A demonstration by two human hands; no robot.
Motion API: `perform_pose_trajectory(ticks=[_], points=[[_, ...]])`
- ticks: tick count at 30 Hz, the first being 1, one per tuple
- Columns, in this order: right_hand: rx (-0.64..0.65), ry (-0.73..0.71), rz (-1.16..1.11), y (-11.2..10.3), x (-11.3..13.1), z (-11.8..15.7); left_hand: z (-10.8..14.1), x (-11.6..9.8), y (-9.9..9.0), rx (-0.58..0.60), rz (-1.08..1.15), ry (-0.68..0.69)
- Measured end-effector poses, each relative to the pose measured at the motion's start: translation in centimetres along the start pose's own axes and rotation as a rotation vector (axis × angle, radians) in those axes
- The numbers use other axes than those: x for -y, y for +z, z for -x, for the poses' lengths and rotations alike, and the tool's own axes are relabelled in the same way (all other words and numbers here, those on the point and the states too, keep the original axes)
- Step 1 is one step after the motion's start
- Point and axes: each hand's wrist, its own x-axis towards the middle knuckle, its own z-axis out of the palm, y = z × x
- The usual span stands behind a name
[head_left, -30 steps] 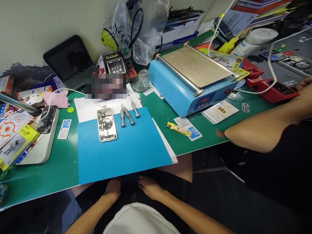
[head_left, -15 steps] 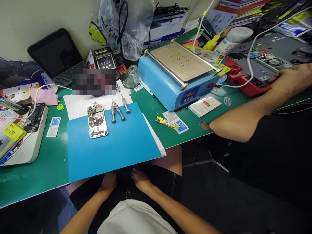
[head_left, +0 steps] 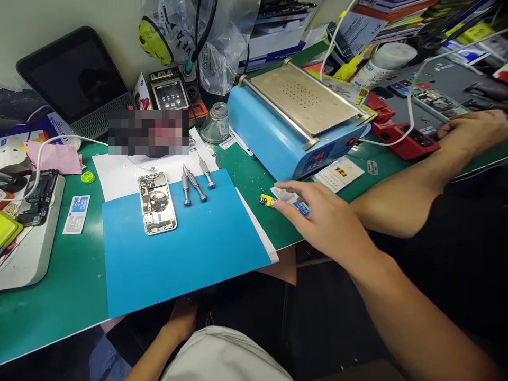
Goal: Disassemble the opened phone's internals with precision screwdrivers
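Note:
My right hand point(head_left: 327, 225) hovers at the table's front edge with thumb and fingers apart. Just beyond its fingertips lies a small yellow lighter-shaped item point(head_left: 267, 200), partly covered by the hand, beside a blue-and-grey card point(head_left: 284, 194). My left hand point(head_left: 184, 316) rests on my lap below the table edge; its fingers are hidden. An opened phone point(head_left: 161, 218) with its inner parts bare lies on the blue mat point(head_left: 186, 254). Three grey screwdrivers point(head_left: 194, 185) lie right of the phone.
A blue heating plate machine point(head_left: 262, 124) stands behind my right hand. A glass jar point(head_left: 216, 124) and a soldering station point(head_left: 170, 98) are left of it. At right, a co-worker's arm point(head_left: 397, 206) reaches across the table. White cables cross both sides.
My right hand has risen from my lap and moved right and forward over the table to the yellow item. My left hand stays on my lap. The view has shifted slightly.

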Motion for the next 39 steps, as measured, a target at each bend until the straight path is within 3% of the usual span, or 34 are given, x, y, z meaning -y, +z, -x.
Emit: perform_pose_trajectory(ticks=[6,11,18,22,31,34,39], points=[[0.080,0.023,0.045,2.7,-1.1,-0.9,0.4,1.3,0.5,-0.068,0.019,0.065],[0.150,0.026,0.052,2.8,-1.4,-0.8,0.3,1.4,0.6,-0.100,0.070,0.055],[0.042,0.151,-0.063,2.2,-0.8,-1.1,0.3,1.2,0.2,-0.100,0.110,0.055],[0.054,0.226,-0.107,2.0,-0.3,-1.0,0.9,1.0,-0.3,-0.095,0.125,0.066],[0.160,0.171,-0.013,3.0,-0.3,-1.6,-0.4,1.7,0.9,-0.054,0.131,0.012],[0.137,0.119,0.007,3.1,-0.4,-1.6,-1.0,2.2,1.6,-0.045,0.120,0.005],[-0.046,0.158,-0.126,3.3,0.6,-1.3,-1.2,2.8,2.3,-0.048,0.097,-0.007]])
